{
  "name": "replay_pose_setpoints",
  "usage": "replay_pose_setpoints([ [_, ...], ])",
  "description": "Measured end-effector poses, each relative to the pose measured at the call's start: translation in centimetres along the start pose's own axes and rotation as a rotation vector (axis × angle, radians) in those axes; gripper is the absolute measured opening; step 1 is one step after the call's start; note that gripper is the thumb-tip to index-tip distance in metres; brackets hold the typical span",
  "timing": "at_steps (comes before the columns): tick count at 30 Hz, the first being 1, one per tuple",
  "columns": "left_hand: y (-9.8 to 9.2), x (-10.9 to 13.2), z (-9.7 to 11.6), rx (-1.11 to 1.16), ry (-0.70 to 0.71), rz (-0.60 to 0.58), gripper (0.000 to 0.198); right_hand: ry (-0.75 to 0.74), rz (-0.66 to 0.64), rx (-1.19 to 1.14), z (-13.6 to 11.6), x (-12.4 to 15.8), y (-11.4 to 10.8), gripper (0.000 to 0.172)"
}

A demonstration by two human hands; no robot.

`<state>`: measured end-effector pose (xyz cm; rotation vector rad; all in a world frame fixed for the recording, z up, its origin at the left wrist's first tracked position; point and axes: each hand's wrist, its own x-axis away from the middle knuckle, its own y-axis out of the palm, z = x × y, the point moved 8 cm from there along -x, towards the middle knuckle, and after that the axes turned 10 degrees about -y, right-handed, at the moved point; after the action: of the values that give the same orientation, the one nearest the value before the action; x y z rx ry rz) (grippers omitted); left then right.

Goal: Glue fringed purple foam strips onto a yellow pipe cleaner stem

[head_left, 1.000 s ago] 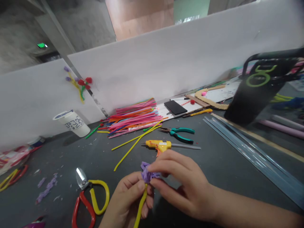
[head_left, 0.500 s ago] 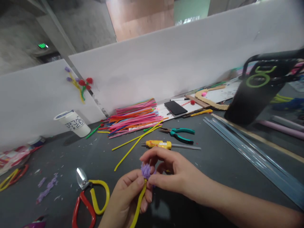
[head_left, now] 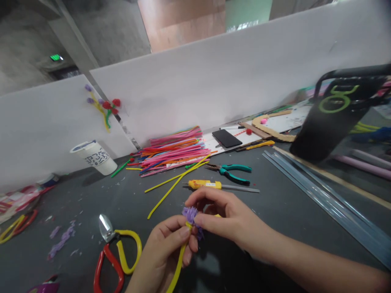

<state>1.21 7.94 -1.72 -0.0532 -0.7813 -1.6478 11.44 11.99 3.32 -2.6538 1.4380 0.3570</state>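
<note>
While my left hand point(head_left: 166, 248) clamps thumb and fingers around a yellow stem point(head_left: 179, 268) just below its purple flower head point(head_left: 190, 213), my right hand point(head_left: 230, 213) curves over the head with its thumb against the purple; whether its fingers close on anything I cannot tell. The flower sits between my two hands, with more purple fuzz showing just under my right thumb.

Just beyond my right hand lies a yellow glue gun point(head_left: 203, 184), its lower part hidden behind my knuckles, and past that the teal-handled pliers point(head_left: 233, 167). Two yellow pipe cleaners point(head_left: 177, 177) cross ahead of my left hand, near a heap of coloured ones point(head_left: 174, 152); a dark phone point(head_left: 227, 138) rests to the right of the heap. Close to the left of my left hand are red-and-yellow cutters point(head_left: 106, 231), and farther out, purple scraps point(head_left: 62, 242). A white cup point(head_left: 102, 162) stands well ahead on that side. Clear strips point(head_left: 320, 207) lie to the right, beyond my right forearm.

Under everything is a dark grey tabletop point(head_left: 128, 203) flecked with bits, walled in front of my hands by white panels point(head_left: 214, 81); over them I see bare concrete point(head_left: 119, 32) and a green lit sign point(head_left: 55, 57).
</note>
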Motion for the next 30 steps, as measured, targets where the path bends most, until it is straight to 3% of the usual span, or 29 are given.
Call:
replay_pose_setpoints([
  [6,0.2,-0.4,-0.4,0.087,0.01,-0.098,0.017,0.027,0.014,-0.147,0.5,0.1,0.0,0.017],
  [11,0.6,-0.5,-0.2,0.092,0.022,-0.127,0.017,0.101,-0.056,-0.208,1.2,0.2,0.9,0.01],
  [14,0.5,-0.4,-0.2,0.051,0.026,-0.085,0.018,0.091,-0.025,-0.154,1.3,0.0,0.7,0.007],
  [22,-0.3,0.6,0.0,-0.152,0.084,0.165,0.031,0.099,-0.023,-0.106,1.1,0.1,0.8,0.008],
  [24,-0.4,0.6,0.2,-0.141,0.073,0.162,0.032,0.054,-0.046,0.098,0.5,-0.1,0.2,0.006],
  [26,-0.5,0.5,0.4,-0.102,0.07,0.126,0.03,0.017,-0.071,0.547,0.1,-0.5,-1.2,0.012],
  [28,-0.7,0.5,0.8,-0.071,0.088,0.094,0.027,0.069,-0.085,1.08,0.6,-0.9,-3.1,0.029],
  [30,-0.9,0.6,1.3,-0.054,0.117,0.081,0.023,0.174,-0.056,1.185,1.9,-1.3,-5.0,0.037],
])
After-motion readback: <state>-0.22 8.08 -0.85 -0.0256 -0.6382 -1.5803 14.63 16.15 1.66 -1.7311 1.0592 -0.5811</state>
